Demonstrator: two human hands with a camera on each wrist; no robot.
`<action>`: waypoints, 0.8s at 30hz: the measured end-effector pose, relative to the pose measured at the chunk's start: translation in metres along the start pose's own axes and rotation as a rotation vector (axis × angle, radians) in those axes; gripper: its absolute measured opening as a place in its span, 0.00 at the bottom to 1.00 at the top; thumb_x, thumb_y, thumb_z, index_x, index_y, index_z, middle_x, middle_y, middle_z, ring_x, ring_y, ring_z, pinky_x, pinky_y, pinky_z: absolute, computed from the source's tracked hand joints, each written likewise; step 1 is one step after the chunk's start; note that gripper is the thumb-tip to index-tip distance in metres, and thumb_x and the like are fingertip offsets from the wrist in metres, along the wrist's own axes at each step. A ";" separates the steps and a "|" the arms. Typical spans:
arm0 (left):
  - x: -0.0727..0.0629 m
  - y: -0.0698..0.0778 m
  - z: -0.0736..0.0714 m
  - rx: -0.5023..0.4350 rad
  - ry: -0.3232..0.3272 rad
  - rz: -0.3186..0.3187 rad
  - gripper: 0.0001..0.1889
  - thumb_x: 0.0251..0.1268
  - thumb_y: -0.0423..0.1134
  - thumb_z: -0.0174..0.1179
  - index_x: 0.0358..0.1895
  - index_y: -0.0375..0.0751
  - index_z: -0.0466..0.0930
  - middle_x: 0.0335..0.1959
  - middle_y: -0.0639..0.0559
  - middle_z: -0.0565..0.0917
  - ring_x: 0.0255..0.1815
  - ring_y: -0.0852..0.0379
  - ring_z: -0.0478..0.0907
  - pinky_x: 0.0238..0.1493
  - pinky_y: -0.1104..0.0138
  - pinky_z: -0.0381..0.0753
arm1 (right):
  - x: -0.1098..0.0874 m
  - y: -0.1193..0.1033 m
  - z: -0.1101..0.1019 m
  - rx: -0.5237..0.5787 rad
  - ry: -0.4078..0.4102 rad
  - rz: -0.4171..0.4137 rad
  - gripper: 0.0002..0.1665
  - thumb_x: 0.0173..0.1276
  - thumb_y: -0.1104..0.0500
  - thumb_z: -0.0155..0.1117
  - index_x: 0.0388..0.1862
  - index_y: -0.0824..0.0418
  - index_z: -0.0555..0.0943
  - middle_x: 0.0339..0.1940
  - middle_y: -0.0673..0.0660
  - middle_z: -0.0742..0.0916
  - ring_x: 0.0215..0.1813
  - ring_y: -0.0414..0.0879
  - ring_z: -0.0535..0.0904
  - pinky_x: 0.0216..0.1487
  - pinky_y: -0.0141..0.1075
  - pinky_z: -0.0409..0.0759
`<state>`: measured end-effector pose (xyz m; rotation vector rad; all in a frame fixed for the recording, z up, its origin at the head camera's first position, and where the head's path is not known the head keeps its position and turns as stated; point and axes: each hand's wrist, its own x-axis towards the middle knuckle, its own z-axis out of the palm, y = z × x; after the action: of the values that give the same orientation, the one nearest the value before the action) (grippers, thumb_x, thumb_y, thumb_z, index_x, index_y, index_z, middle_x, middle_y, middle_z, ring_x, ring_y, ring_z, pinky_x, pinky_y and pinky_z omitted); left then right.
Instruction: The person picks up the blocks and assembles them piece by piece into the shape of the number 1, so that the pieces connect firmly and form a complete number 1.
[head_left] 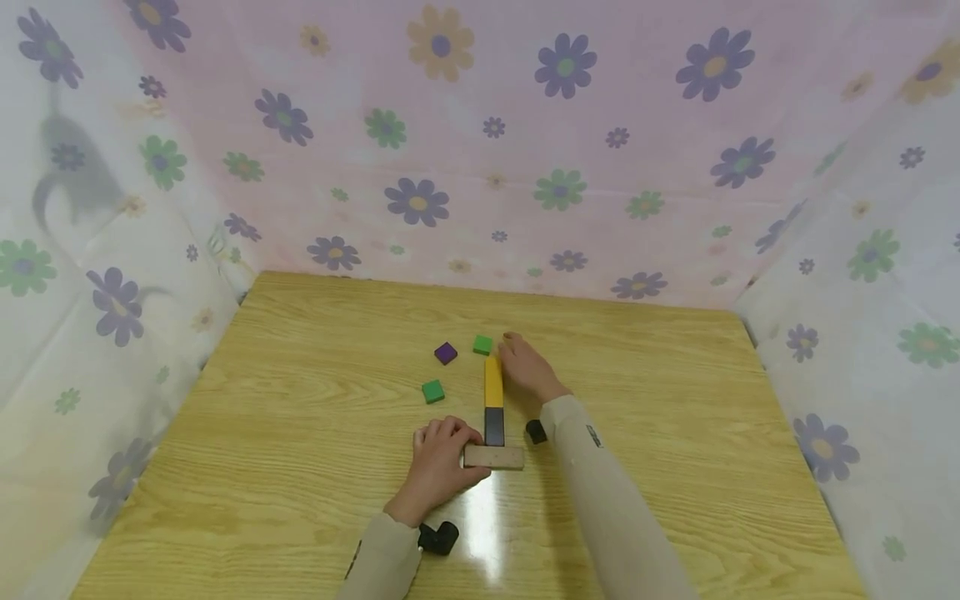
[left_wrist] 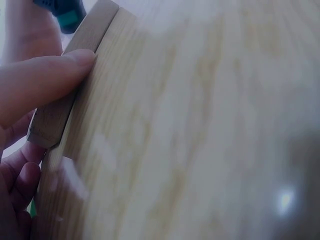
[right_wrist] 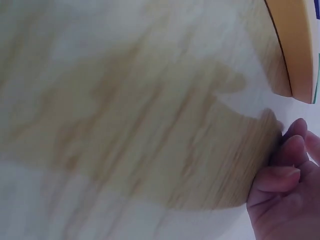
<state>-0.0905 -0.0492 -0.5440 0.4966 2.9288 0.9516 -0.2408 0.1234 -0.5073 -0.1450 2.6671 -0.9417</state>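
The left hand (head_left: 442, 460) covers the left end of the wooden block (head_left: 495, 457), so that end is partly hidden in the head view. In the left wrist view the thumb lies across the block's near side, and the other fingers are partly lost behind it; the hand grips the block between them.

From the far side of the wooden block a dark block (head_left: 494, 427) runs straight away, with a yellow block (head_left: 492, 382) end to end beyond it; whether wood and dark block truly touch is hard to tell. The right hand (head_left: 527, 368) is beyond the wooden block and to its right, just beside the yellow block, fingers loosely bent and holding nothing. The right wrist view cuts the yellow block off at the frame edge.

Farther beyond the wooden block, on the desk (head_left: 315, 400), lie a light green block (head_left: 482, 344) and, to the left, a purple block (head_left: 446, 353) and a darker green block (head_left: 432, 392). Nearer the person than the wooden block, the left sleeve (head_left: 382, 554) partly covers a black object (head_left: 442, 538), its shape unclear.
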 end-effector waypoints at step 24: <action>0.000 -0.002 -0.002 0.035 -0.012 -0.002 0.17 0.45 0.61 0.61 0.38 0.62 0.74 0.43 0.61 0.68 0.44 0.57 0.61 0.46 0.55 0.51 | 0.024 -0.009 0.004 0.032 -0.016 -0.007 0.33 0.61 0.36 0.49 0.55 0.59 0.67 0.47 0.59 0.77 0.45 0.51 0.73 0.46 0.45 0.69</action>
<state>-0.0908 -0.0517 -0.5434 0.4988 2.9394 0.8946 -0.2622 0.1093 -0.5105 -0.1546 2.6375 -0.9804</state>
